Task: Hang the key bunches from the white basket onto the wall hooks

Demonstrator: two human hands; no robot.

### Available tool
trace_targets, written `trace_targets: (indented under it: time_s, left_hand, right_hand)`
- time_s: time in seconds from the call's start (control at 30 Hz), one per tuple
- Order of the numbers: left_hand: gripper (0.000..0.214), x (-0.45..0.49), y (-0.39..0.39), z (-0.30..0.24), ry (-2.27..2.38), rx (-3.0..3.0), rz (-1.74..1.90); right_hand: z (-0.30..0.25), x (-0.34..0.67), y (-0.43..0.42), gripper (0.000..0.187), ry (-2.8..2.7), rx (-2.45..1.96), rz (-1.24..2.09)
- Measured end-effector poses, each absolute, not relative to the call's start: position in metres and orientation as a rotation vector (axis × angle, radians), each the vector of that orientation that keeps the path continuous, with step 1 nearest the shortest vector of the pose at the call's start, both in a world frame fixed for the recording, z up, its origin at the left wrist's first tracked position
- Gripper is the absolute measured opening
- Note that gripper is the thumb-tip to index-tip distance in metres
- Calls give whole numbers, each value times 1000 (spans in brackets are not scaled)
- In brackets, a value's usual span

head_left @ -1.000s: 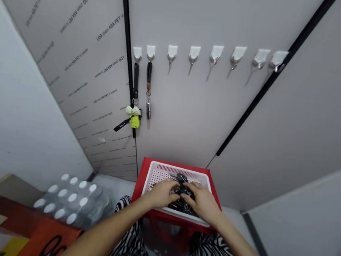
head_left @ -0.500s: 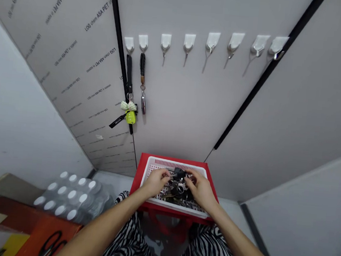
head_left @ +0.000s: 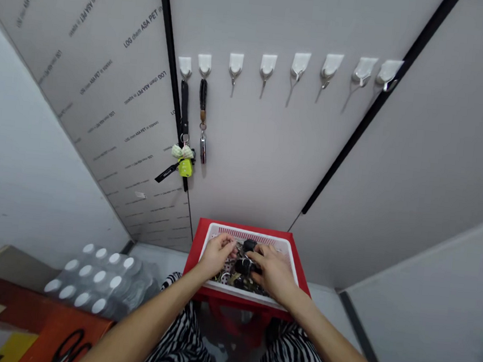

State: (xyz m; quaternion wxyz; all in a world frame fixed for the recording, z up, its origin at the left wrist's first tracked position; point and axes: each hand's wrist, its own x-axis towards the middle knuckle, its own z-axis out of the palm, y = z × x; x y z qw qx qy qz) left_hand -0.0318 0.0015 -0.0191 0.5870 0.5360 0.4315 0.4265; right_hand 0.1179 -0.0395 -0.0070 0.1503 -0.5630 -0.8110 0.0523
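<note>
Both of my hands are inside a white plastic basket (head_left: 211,236) that holds a jumble of keys (head_left: 248,287), rings and dark fobs. My left hand (head_left: 218,254) is at the left part of the basket, thumb and fingers pinched on a metal key (head_left: 240,250). From the right, my right hand (head_left: 274,270) curls its fingers round a bunch of keys with a black fob (head_left: 242,266); its fingertips are partly hidden. Another black key fob (head_left: 249,245) lies between the hands, toward the far rim.
The basket sits on a red stool (head_left: 191,260). Several white hooks (head_left: 268,64) line the wall; a black strap with a lime-green fob (head_left: 185,167) and a braided keychain (head_left: 203,95) hang at left. Bottles (head_left: 99,275) and scissors (head_left: 69,349) lie at lower left.
My right hand has moved left and closed in on the keys. My left hand has shifted slightly left. The view has tilted a little.
</note>
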Motion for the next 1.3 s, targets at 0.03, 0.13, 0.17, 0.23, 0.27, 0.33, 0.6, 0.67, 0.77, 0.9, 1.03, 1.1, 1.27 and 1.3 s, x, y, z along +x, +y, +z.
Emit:
trace_targets:
  time_s: [0.03,0.13,0.17,0.23,0.27,0.33,0.6,0.67,0.77,0.9,1.03,1.1,1.27,1.3]
  left_hand:
    - [11,-32,2,-19,1015,1230,989]
    - [11,-32,2,-22,1043,1213,954]
    - [11,-32,2,-22,1034,1237,936]
    - [19,-32,1,-22,963,1347,886]
    - [28,-32,0,-22,916,1424,858]
    - [46,-33,-2,-21,854,1577,802]
    - [42,-33,4,-32,1031,1503,881]
    - [40,-33,5,-29,1031,1364,930]
    - [37,-34,4,-22,995,1187,1007]
    - [36,-35,3,-16,914,1073,1062]
    - [38,-35,4,-17,907,1044,1087]
    - [38,-36,4,-17,921,1043,1094]
    - [33,-36,5,-18,954,1074,1171]
    - [32,-36,5,-18,960,1088,1183]
  right_hand:
    - [-7,116,-39,31,-2319,-1619,143]
    - [-10,114,-40,14,-2250,-1598,162]
    - [-11,115,-40,14,-2228,-1591,175]
    - [-15,116,-38,17,-2191,-1589,197]
    - [-16,116,-37,18,-2178,-1591,204]
    - [-17,117,-35,19,-2161,-1602,213]
    - [-16,115,-34,16,-2099,-1586,228]
    - [-15,115,-37,14,-2086,-1558,225]
    - [-13,114,-39,21,-2128,-1506,198]
    - [-10,111,-39,22,-2219,-1517,164]
    - [-9,106,-37,16,-2236,-1578,132]
    - [-9,103,-36,16,-2213,-1614,126]
    - [-1,105,-31,14,-2087,-1630,288]
    - [2,107,-29,16,-2052,-1630,354]
